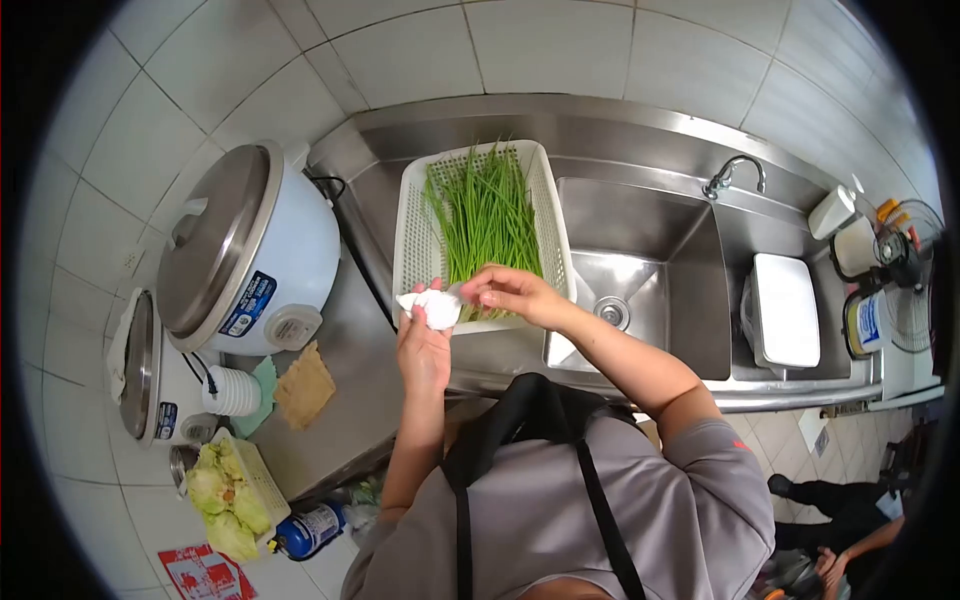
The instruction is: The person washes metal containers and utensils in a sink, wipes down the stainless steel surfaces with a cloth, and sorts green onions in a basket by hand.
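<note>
A crumpled white item [436, 308], perhaps cloth or paper, rests in my left hand [424, 345], whose fingers curl around it. Close beside it on the right is my right hand [508, 294], its fingers bent together near the item's edge; what they hold, if anything, is too small to make out. Both hands are over the front edge of a white perforated basket [412, 225]. Long green stalks [485, 215] fill much of that basket, lying lengthwise.
Right of the basket are a sink [640, 270], a faucet [735, 172] and a white lidded container [787, 310]. A large cooker [290, 250] and brown cloth [305, 387] stand left. Leafy vegetables [228, 495] sit lower left. Another person [850, 535] is at lower right.
</note>
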`<state>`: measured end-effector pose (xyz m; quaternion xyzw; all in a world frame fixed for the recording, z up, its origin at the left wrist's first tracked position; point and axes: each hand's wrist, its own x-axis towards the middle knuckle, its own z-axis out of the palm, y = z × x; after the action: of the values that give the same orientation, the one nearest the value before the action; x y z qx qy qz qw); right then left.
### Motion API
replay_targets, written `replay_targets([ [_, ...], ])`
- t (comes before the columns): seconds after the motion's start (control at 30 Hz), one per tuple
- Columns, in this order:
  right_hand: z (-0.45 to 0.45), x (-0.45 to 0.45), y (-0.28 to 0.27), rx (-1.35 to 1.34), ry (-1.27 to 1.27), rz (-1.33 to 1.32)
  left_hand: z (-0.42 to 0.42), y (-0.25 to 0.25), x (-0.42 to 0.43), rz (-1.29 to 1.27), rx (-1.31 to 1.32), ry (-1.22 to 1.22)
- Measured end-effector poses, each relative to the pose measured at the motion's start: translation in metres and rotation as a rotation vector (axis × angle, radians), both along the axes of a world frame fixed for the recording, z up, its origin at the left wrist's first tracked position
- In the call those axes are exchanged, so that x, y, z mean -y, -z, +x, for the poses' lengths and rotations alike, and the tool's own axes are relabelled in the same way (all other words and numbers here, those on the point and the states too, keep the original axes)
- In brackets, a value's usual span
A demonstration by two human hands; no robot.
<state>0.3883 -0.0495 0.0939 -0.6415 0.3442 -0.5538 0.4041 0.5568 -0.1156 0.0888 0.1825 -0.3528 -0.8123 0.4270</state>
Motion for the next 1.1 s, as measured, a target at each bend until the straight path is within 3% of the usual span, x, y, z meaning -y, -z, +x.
replay_targets([
  [0.03, -0.006, -0.004, -0.008, -0.242, 0.192, -0.133, -0.006, -0.004, -0.002, -0.082, 0.1, 0.055],
  [0.13, 0.019, -0.003, -0.019, -0.853, 0.564, -0.401, -0.027, -0.026, -0.029, 0.263, -0.092, 0.304],
  [0.17, 0.014, 0.003, -0.014, -0.758, 0.569, -0.444, -0.027, -0.029, -0.029, 0.177, -0.036, 0.355],
  [0.27, 0.009, 0.028, 0.018, -0.206, 0.511, -0.015, -0.021, -0.023, -0.012, 0.174, -0.039, 0.545],
  [0.3, 0.005, 0.032, 0.006, -0.038, 0.609, 0.019, -0.019, -0.02, 0.0, 0.106, -0.049, 0.593],
  [0.4, -0.015, 0.059, 0.001, 0.658, 0.469, 0.118, -0.021, -0.025, 0.031, -0.215, 0.127, 0.23],
  [0.5, 0.019, 0.068, -0.02, 0.475, 0.403, 0.079, -0.045, -0.022, 0.028, -0.027, 0.097, 0.061],
  [0.6, 0.065, 0.065, -0.024, -0.309, 0.631, -0.192, -0.044, -0.03, 0.007, 0.139, -0.194, 0.085],
  [0.63, 0.064, 0.067, -0.02, -0.459, 0.709, -0.178, -0.036, -0.027, 0.015, 0.098, -0.086, -0.005],
  [0.7, 0.057, 0.064, -0.022, -0.405, 0.733, -0.169, -0.018, -0.008, 0.04, 0.019, 0.127, -0.18],
  [0.8, 0.035, 0.061, -0.023, -0.151, 0.671, -0.151, 0.038, 0.012, 0.077, 0.078, -0.289, 0.011],
  [0.83, 0.025, 0.057, -0.027, -0.17, 0.669, -0.095, 0.049, -0.002, 0.073, 0.071, -0.042, -0.198],
  [0.93, 0.002, 0.045, -0.032, -0.194, 0.661, 0.143, 0.102, 0.012, 0.088, 0.121, 0.055, -0.201],
  [0.97, -0.004, 0.043, -0.023, -0.17, 0.666, 0.186, 0.104, 0.022, 0.093, 0.135, 0.317, -0.556],
  [1.0, -0.009, 0.044, -0.016, -0.148, 0.667, 0.22, 0.121, 0.049, 0.107, 0.014, 0.404, -0.652],
  [1.03, -0.013, 0.043, -0.013, -0.148, 0.656, 0.229, 0.122, 0.044, 0.105, 0.05, 0.407, -0.619],
  [1.07, -0.013, 0.043, -0.01, -0.154, 0.632, 0.24, 0.128, 0.073, 0.12, 0.01, 0.452, -0.697],
  [1.1, -0.009, 0.043, -0.013, -0.164, 0.607, 0.257, 0.114, 0.074, 0.124, -0.023, 0.547, -0.883],
])
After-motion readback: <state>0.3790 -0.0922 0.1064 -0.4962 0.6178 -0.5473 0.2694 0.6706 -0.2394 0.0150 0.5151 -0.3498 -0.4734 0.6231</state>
